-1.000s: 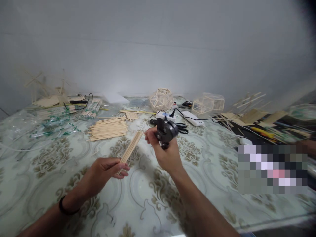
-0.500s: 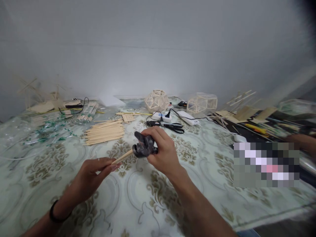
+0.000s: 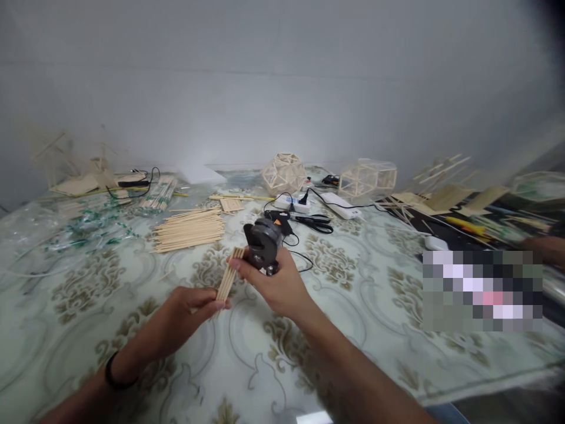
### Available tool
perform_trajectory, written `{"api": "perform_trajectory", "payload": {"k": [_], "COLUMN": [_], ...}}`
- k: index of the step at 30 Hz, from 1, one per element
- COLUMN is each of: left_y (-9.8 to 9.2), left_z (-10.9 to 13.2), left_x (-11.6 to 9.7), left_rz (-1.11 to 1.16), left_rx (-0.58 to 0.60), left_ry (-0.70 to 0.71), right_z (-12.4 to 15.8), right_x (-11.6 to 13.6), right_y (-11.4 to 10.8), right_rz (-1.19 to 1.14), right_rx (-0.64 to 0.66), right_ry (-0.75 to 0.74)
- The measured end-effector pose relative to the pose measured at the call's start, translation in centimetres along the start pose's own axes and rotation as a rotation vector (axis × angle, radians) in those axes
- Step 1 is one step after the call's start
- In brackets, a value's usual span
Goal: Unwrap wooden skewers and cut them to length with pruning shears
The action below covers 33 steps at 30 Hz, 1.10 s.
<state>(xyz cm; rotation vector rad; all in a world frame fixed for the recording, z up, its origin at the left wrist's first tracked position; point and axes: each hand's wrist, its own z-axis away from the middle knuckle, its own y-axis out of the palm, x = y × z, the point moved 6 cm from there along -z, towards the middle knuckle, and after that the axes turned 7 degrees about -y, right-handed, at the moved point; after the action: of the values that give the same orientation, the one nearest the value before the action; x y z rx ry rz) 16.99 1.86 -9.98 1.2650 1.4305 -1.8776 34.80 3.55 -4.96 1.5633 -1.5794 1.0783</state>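
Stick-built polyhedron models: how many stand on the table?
2. A rounded model sits at the back centre; a boxier model stands to its right. Blurred stick structures at the far left and right edges may be further ones.

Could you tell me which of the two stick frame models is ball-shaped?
The left model, a faceted ball behind the power strip; the right model is boxy.

A thin black band (image 3: 111, 377) is worn around the wrist of the left hand (image 3: 188, 311). The left hand and the right hand (image 3: 276, 287) are shown bare, and both forearms are seen uncovered down to the picture's lower edge.
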Motion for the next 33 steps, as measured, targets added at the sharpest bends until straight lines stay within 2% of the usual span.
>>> {"api": "perform_trajectory", "payload": {"k": [2,6,11,20,23,26,28,29,33], "left_y": [-0.2,-0.4,-1.0,-2.0,-1.9,-1.5,-1.4,-1.3,-1.3], "left_z": [0.2,0.8,1.2,1.2,1.3,1.3,1.3,1.3,1.5], "left_x": [-1.0,-2.0,-1.9,-1.6,-1.3,-1.1,-1.1,-1.2,-1.7], "left_rz": [-0.094,-0.086,-0.098,0.003,0.023,0.062,0.09,0.097,0.073], "left_rx": [-0.017,-0.07,-0.155,-0.2,-0.196,-0.163,-0.153,-0.153,-0.161], "left_ry": [0.049,0.084,0.092,0.122,0.102,0.076,0.071,0.075,0.093], "right_z": [0.2,0.9,0.5,-0.8,-1.2,-2.7,-3.9,-4.3,-4.5], "right_x": [0.2,0.9,2.0,2.4,3.1,3.8,4.4,4.7,4.5], "right_y": [0.5,1.8,2.9,4.5,4.1,2.2,0.9,0.6,0.8], "right_rz": [0.014,0.084,0.168,0.234,0.215,0.243,0.356,0.424,0.663], "right_rx": [0.065,0.218,0.285,0.371,0.453,0.392,0.331,0.341,0.495], "right_ry": [-0.037,-0.111,-0.181,-0.188,-0.195,-0.219,-0.32,-0.39,-0.582]}}
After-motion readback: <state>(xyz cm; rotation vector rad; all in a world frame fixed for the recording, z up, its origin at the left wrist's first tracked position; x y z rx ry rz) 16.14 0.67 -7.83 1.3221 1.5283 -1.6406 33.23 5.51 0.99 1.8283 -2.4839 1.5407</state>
